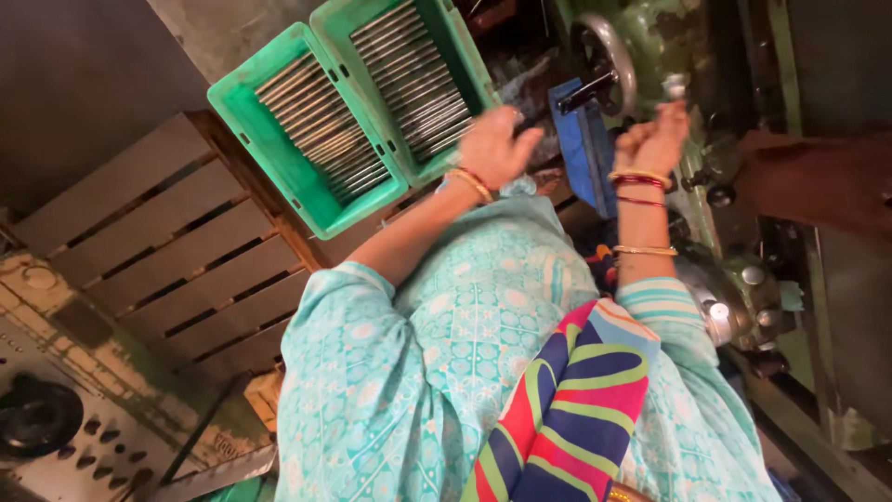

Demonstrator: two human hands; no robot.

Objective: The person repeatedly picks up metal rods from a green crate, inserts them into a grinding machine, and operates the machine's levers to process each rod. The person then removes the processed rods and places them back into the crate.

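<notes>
My right hand (653,139) is closed in a fist around a small metal lever with a shiny knob (675,86) on a green machine (669,37). My left hand (495,147) is blurred and hovers with curled fingers at the near edge of the right one of two green plastic crates (465,56). That crate and its neighbour (243,119) are filled with several thin metal rods (321,125) lying side by side. I cannot make out whether the left hand holds anything. Bangles ring both wrists.
The crates rest on a wooden pallet (167,242). A metal handwheel (609,65) and a blue part (581,139) sit on the machine beside my hands. Another grey machine body (65,418) stands at the lower left. A red-brown shape (818,177) crosses the right edge.
</notes>
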